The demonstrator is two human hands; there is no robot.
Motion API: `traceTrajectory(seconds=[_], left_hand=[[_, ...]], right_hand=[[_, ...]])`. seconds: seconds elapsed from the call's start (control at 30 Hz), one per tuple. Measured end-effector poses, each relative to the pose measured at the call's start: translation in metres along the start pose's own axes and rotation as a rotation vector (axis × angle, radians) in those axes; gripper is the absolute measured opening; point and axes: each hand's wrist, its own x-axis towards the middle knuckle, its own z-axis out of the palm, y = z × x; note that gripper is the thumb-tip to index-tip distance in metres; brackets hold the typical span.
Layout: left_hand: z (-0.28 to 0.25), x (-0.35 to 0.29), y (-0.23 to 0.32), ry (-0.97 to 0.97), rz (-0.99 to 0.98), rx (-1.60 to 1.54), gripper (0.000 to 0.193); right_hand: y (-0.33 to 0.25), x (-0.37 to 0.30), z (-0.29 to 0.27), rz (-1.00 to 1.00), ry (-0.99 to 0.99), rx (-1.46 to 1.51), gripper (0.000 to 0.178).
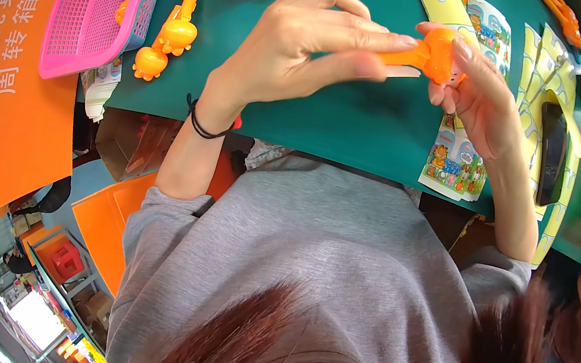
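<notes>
Hair [229, 338] hangs nearest the camera. Above the worktop [358, 128], the left hand [303, 44] pinches the toy [426, 57] by its handle [397, 58]; the right hand [482, 94] grips its head [442, 48]. Apparent step: finishing by hand; the next move likely needs a steady head and light pressure.

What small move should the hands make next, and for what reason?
Perhaps the right hand should turn the toy slightly, while the left hand steadies its handle. The right fingers hold its rounded end, and a pale strip, too unclear to identify, shows just below the handle; turning might show it better.
</notes>
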Motion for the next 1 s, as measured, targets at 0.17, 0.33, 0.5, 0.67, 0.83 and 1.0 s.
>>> traceTrajectory(seconds=[0.17, 0.33, 0.5, 0.67, 0.83, 1.0], left_hand=[[0.003, -0.009, 0.016, 0.091, -0.054, -0.054, 0.048], [0.023, -0.006, 0.019, 0.245, -0.195, -0.214, 0.036], [0.024, -0.003, 0.025, 0.238, -0.565, -0.565, 0.023], [0.036, -0.004, 0.023, 0.321, -0.662, -0.71, 0.02], [0.037, 0.001, 0.029, 0.278, -0.7, -0.702, 0.02], [0.034, 0.0, 0.024, 0.245, -0.733, -0.849, 0.028]], right_hand=[[0.001, 0.008, -0.001, 0.066, 0.049, 0.12, 0.05], [0.006, 0.005, -0.003, 0.088, 0.031, 0.102, 0.05], [0.007, 0.004, 0.005, 0.011, 0.081, -0.041, 0.05], [0.004, 0.005, 0.002, -0.085, 0.049, -0.2, 0.048], [0.004, 0.002, -0.001, -0.22, 0.031, -0.414, 0.048], [0.0, 0.007, -0.007, -0.287, -0.044, -0.45, 0.048]])
